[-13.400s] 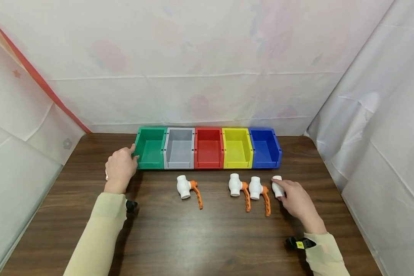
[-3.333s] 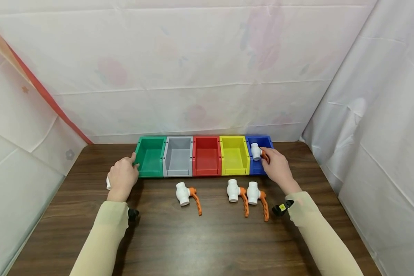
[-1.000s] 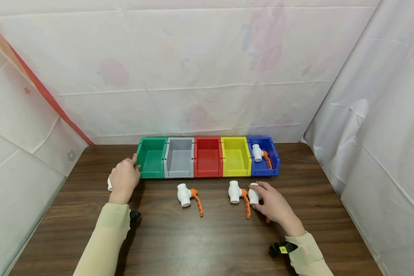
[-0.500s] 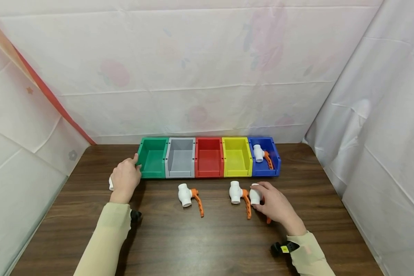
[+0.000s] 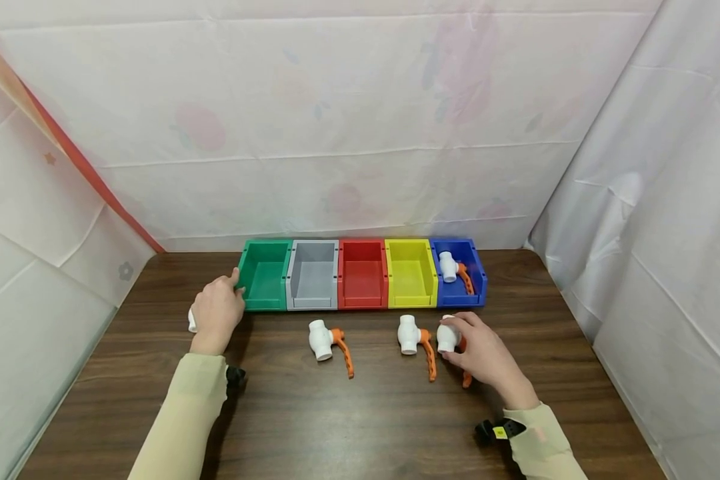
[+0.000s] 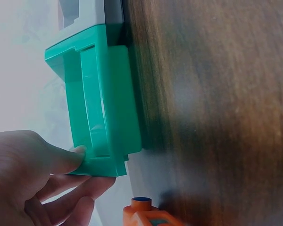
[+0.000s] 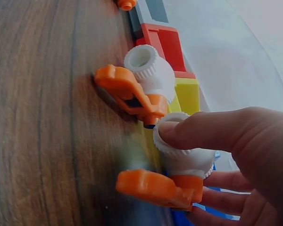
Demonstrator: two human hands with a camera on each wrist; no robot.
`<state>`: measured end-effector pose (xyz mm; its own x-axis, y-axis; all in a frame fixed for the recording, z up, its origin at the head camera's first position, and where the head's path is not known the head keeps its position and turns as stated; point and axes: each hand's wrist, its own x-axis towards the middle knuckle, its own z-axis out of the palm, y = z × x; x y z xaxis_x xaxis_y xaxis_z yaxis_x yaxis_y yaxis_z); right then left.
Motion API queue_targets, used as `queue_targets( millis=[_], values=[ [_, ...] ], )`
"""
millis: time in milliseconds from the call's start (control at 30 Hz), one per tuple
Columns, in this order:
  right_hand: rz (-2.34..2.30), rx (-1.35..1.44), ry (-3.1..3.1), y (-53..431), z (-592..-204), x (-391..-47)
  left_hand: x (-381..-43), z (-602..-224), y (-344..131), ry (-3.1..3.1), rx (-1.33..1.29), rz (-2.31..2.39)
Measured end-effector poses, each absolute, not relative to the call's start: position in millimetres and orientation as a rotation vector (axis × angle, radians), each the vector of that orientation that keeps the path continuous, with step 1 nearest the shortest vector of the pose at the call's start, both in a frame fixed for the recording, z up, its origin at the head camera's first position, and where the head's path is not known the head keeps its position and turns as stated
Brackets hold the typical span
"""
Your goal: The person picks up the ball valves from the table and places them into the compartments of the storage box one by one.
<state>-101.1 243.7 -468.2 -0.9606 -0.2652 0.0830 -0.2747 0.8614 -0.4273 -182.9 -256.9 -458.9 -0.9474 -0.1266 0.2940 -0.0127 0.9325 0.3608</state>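
Observation:
My left hand [image 5: 219, 308] pinches the side wall of the green bin [image 6: 115, 103], thumb inside its front corner and fingers outside. My right hand [image 5: 483, 353] grips a white ball valve [image 7: 186, 160] with an orange lever handle, thumb over one pipe end, in front of the blue bin [image 5: 481, 293]. To its left lies a matching ball valve [image 5: 407, 335], and further left another ball valve [image 5: 321, 340]. One more ball valve [image 5: 449, 267] lies inside the blue bin. Beside my left hand shows a white piece [image 5: 192, 320], mostly hidden; an orange handle [image 6: 148, 215] appears below that hand.
The bins stand joined in a row at the table's back: green, then grey [image 5: 313, 303], red [image 5: 363, 302], yellow [image 5: 412, 301] and blue. White cloth [image 5: 360, 133] hangs behind them and at both sides. The wooden table [image 5: 336, 433] stretches forward.
Earlier, my right hand carried the rightmost ball valve into the blue bin and released it. It then took hold of the neighbouring valve, now shifted slightly rightward and back. My left hand stays put.

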Motion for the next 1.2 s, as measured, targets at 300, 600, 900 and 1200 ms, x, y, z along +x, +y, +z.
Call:
queue_targets(
  millis=[300, 600, 900, 1200],
  values=[
    [0.725, 0.432, -2.969, 247, -465, -102, -183, -460, -257, -2.780, 0.095, -0.505],
    [0.712, 0.428, -2.924, 247, -461, -106, -184, -462, -257, -2.791, 0.104, -0.487],
    [0.743, 0.366, -2.935, 243, -452, -112, -183, -460, -256, -2.782, 0.116, -0.495],
    [0.713, 0.397, -2.858, 235, -448, -117, -182, -460, -255, -2.776, 0.142, -0.520]
  ],
)
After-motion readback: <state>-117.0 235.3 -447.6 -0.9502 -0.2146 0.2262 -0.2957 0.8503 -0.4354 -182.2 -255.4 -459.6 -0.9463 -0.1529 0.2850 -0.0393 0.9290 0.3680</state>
